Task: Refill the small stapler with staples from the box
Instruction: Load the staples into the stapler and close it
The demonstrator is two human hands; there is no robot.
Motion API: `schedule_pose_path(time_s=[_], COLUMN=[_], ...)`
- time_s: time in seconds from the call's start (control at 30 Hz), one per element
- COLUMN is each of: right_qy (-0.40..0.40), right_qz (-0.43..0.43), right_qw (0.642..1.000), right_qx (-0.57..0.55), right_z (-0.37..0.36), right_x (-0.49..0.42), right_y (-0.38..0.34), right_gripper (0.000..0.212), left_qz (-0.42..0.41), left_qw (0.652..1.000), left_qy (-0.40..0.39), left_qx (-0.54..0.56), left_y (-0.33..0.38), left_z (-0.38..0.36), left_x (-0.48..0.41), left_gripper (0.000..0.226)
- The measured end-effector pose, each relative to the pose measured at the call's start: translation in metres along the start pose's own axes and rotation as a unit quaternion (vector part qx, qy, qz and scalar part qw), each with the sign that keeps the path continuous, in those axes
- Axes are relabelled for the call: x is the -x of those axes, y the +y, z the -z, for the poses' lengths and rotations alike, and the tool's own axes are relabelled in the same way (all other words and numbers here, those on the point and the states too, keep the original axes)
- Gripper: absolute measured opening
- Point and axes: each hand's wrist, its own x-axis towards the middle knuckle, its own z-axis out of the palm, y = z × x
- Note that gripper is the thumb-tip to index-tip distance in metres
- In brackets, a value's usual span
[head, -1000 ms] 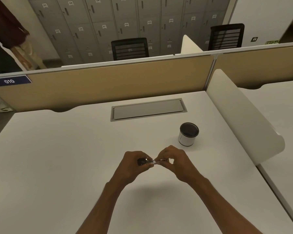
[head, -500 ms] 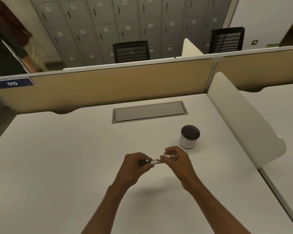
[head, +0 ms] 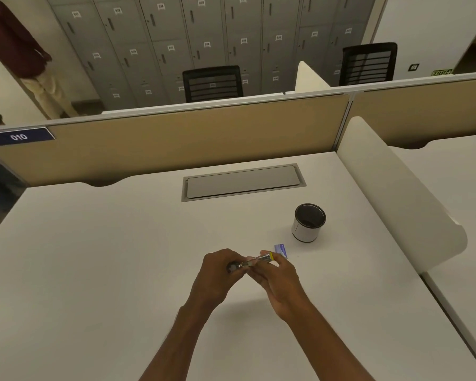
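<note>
Both hands hold a small stapler [head: 259, 260] just above the white desk [head: 94, 270]. Its dark body end sits in my left hand [head: 217, 273], and a metal part with a yellow tip sticks out to the right. My right hand [head: 279, 281] pinches that metal end from below and beside. A small blue staple box [head: 281, 249] lies flat on the desk just beyond my right fingers, partly hidden by them. Whether any staples are in the stapler is not visible.
A white cup with a dark inside [head: 308, 222] stands right of the box. A grey cable flap [head: 242, 181] is set into the desk further back. A white curved divider [head: 396, 193] bounds the right side, a tan partition [head: 176, 138] the back.
My right hand has slid back toward me, uncovering the blue box and the yellow-tipped metal end. The stapler's right end has tilted up slightly. The left hand has stayed in place.
</note>
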Motion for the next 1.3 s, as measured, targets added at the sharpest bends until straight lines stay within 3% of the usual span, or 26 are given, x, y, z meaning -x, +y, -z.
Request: schedule_pose_path(time_s=[0.23,0.37,0.57,0.73,1.03,1.2,1.3], right_qy=[0.05,0.057,0.063,0.024,-0.048,-0.068,-0.065], right_qz=[0.052,0.08,0.135,0.148,0.14,0.136,0.14], right_qw=[0.99,0.986,0.968,0.966,0.966,0.948,0.943], right_qx=[0.119,0.136,0.204,0.211,0.214,0.281,0.295], right_z=[0.002,0.009,0.012,0.014,0.014,0.014,0.016], right_x=[-0.007,-0.01,-0.01,-0.007,0.005,0.009,0.008], right_y=[-0.006,-0.012,-0.011,-0.007,-0.005,-0.004,-0.002], right_gripper=[0.025,0.025,0.023,0.022,0.031,0.053,0.056], left_qz=[0.039,0.048,0.058,0.094,0.203,0.251,0.274], left_qw=[0.997,0.992,0.988,0.978,0.934,0.908,0.898], left_qy=[-0.004,-0.047,-0.101,-0.061,-0.03,-0.026,-0.033], left_qx=[0.059,0.111,0.104,0.177,0.291,0.333,0.343], left_y=[0.007,0.014,0.023,0.03,0.03,0.032,0.031], left_z=[-0.007,-0.004,0.001,0.0,-0.001,0.0,-0.001], left_x=[0.002,0.003,0.004,0.008,0.017,0.018,0.018], left_gripper=[0.015,0.019,0.023,0.017,0.01,0.011,0.013])
